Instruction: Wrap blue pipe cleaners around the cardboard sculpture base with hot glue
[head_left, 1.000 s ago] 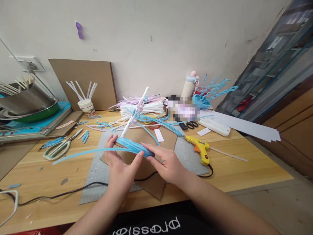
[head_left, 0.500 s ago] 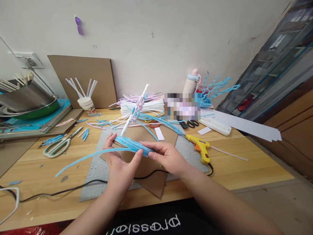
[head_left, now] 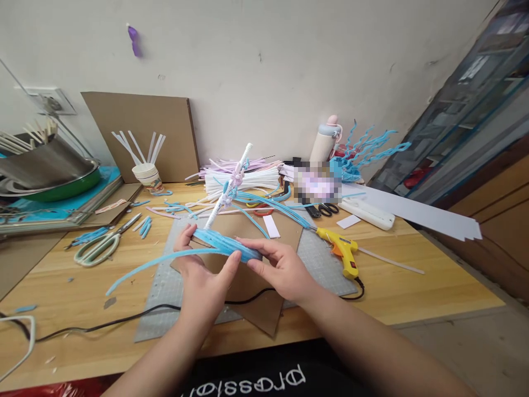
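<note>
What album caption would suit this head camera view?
Left hand and right hand hold a blue craft piece above cardboard, a yellow glue gun nearby.

I face a pale, scuffed wall (head_left: 264,82) behind the wooden surface (head_left: 433,292). Right of the surface I see a glassy-fronted cabinet (head_left: 475,110) and grey floor (head_left: 500,347); above the surface's left end, a socket (head_left: 52,103).

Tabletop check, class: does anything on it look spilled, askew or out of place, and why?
Mildly: loose blue pieces lie beside the green-handled scissors, with a grey scrap nearby, like litter. The brown cardboard sits askew on the grey mat, one corner poking past its front edge. I see no spill.
</note>
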A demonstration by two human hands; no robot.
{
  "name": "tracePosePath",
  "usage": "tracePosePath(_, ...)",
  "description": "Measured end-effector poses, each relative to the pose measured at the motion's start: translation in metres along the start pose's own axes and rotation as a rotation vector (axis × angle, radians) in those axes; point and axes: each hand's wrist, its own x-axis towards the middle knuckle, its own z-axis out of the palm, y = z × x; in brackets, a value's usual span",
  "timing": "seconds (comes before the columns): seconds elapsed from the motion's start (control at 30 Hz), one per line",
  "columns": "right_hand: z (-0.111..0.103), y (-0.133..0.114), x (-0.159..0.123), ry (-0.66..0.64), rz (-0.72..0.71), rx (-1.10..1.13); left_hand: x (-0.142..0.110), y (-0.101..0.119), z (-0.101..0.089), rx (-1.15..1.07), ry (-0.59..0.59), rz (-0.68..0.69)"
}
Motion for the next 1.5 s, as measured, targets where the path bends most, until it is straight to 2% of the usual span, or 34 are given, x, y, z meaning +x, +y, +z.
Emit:
tracePosePath(0.13, 0.000, 0.001, -0.002, 0.004, -0.010, 0.022, 0.002, 0.001, -0.002, 0.043, 0.010, 0.027)
tracePosePath(0.27, 0.000, 0.003, -0.010, 0.021, -0.042, 0.015, 0.005, 0.008, -0.010, 0.209, 0.054, 0.139)
tracePosePath(0.37, -0.001, 0.006, -0.017, 0.009, -0.053, 0.012, 0.003, 0.011, -0.014, 0.288, 0.028, 0.193)
tracePosePath(0.47, -0.003, 0.009, -0.023, 0.015, -0.071, 0.011, -0.001, 0.007, -0.015, 0.233, -0.031, 0.171)
tracePosePath(0.63, -0.003, 0.010, -0.028, 0.027, -0.126, -0.100, -0.007, -0.003, -0.013, 0.224, -0.096, 0.023)
tracePosePath(0.77, 0.000, 0.013, -0.029, 0.040, -0.148, -0.131, -0.008, -0.007, -0.014, 0.176, -0.130, 0.074)
tracePosePath(0.93, 0.007, 0.023, -0.034, 0.044, -0.141, -0.072, -0.007, -0.007, -0.016, 0.077, -0.076, 0.138)
tracePosePath(1.1, 0.016, 0.027, -0.034, 0.003, -0.142, -0.039, -0.007, -0.002, -0.025, 0.191, -0.004, 0.264)
tracePosePath(1.2, 0.015, 0.020, -0.034, -0.051, -0.125, -0.124, -0.010, 0.000, -0.030, 0.310, 0.006, 0.282)
tracePosePath(1.3, 0.002, 0.010, -0.041, -0.131, -0.137, -0.337, -0.015, 0.002, -0.032, 0.328, 0.037, 0.289)
tracePosePath(1.37, -0.016, 0.004, -0.050, -0.061, -0.145, -0.521, -0.017, 0.004, -0.032, 0.307, 0.046, 0.288)
tracePosePath(1.5, -0.056, -0.005, -0.073, 0.385, -0.056, -0.775, -0.016, 0.007, -0.029, 0.304, 0.034, 0.276)
